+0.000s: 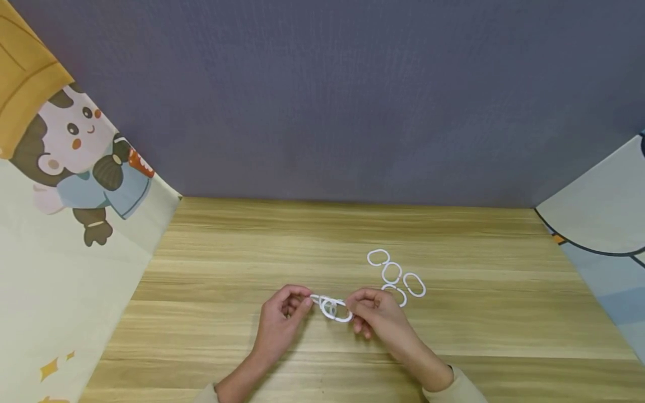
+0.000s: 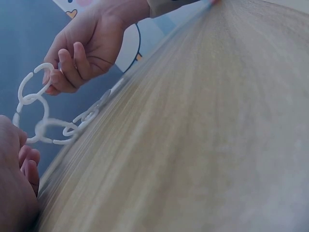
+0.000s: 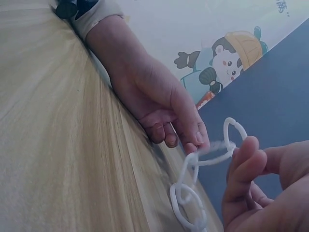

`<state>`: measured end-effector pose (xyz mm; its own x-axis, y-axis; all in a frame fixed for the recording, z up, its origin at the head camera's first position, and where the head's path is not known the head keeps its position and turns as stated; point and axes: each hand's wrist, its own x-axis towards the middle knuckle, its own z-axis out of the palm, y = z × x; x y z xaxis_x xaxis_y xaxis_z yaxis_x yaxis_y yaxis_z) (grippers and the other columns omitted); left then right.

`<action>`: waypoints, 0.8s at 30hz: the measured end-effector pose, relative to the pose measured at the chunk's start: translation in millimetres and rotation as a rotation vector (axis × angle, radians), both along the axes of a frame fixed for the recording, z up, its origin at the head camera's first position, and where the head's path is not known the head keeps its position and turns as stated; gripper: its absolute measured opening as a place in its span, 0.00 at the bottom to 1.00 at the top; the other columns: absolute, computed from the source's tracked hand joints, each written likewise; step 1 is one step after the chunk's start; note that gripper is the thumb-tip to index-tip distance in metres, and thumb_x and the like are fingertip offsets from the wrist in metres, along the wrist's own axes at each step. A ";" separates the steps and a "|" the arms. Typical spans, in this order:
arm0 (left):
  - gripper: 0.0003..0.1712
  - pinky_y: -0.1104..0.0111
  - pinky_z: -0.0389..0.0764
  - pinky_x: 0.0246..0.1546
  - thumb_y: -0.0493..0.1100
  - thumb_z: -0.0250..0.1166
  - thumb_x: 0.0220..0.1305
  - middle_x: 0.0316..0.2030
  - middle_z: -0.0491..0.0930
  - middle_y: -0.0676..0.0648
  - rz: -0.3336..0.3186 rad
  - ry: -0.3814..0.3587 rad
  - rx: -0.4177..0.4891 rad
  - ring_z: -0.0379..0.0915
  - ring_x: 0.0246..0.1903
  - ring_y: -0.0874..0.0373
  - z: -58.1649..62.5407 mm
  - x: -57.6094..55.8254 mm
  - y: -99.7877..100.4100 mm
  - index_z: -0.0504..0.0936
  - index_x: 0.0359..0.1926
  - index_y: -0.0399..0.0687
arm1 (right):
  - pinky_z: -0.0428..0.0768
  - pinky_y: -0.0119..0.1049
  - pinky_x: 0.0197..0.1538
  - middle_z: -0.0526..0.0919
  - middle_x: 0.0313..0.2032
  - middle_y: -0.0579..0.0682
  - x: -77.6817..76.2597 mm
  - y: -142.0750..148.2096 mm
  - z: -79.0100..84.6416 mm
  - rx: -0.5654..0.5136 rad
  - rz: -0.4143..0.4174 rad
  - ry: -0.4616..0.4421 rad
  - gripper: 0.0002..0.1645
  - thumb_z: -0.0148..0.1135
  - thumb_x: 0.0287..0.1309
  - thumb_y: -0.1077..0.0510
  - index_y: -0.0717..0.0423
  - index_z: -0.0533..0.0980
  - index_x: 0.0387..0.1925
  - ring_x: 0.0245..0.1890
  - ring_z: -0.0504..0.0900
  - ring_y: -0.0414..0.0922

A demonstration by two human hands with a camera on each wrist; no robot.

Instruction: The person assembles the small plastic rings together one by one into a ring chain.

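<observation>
In the head view my left hand (image 1: 281, 324) pinches one end of a short chain of white oval plastic links (image 1: 325, 314) between thumb and index finger. My right hand (image 1: 385, 322) pinches a white link (image 1: 345, 321) at the chain's other end. The left wrist view shows this right-hand link (image 2: 21, 90) hooked through the one below it, with a small gap in its side. More joined links (image 3: 175, 203) hang under the left fingertips in the right wrist view. Both hands hold the chain just over the table.
Several loose white links (image 1: 424, 286) lie on the wooden table (image 1: 227, 246) beyond the right hand, close together. A dark blue-grey panel (image 1: 342, 101) rises behind the table. Cartoon-printed panels (image 1: 136, 235) stand at both sides.
</observation>
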<state>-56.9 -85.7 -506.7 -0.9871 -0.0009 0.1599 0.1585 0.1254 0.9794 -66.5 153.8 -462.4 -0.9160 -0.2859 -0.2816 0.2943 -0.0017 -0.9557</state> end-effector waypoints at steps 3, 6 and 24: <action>0.08 0.74 0.81 0.31 0.31 0.75 0.70 0.34 0.88 0.45 0.005 0.017 0.001 0.79 0.31 0.62 0.6 0.4 0.3 0.89 0.48 0.40 | 0.74 0.24 0.22 0.84 0.26 0.48 0.2 -0.6 -0.8 -0.027 0.014 -0.004 0.15 0.68 0.72 0.64 0.76 0.79 0.49 0.20 0.78 0.35; 0.09 0.74 0.82 0.32 0.29 0.75 0.68 0.35 0.88 0.46 0.012 0.017 0.001 0.80 0.32 0.62 0.0 -0.2 0.0 0.89 0.48 0.41 | 0.73 0.24 0.22 0.85 0.26 0.46 0.3 -1.0 -1.0 -0.051 0.023 0.000 0.14 0.68 0.73 0.64 0.75 0.80 0.49 0.21 0.78 0.34; 0.11 0.73 0.79 0.26 0.28 0.81 0.60 0.43 0.87 0.42 -0.170 0.300 0.018 0.76 0.32 0.64 -2.9 2.9 1.5 0.92 0.43 0.37 | 0.72 0.23 0.22 0.85 0.25 0.45 -0.9 -2.6 -2.9 -0.072 0.044 -0.011 0.15 0.68 0.74 0.62 0.76 0.81 0.48 0.20 0.77 0.33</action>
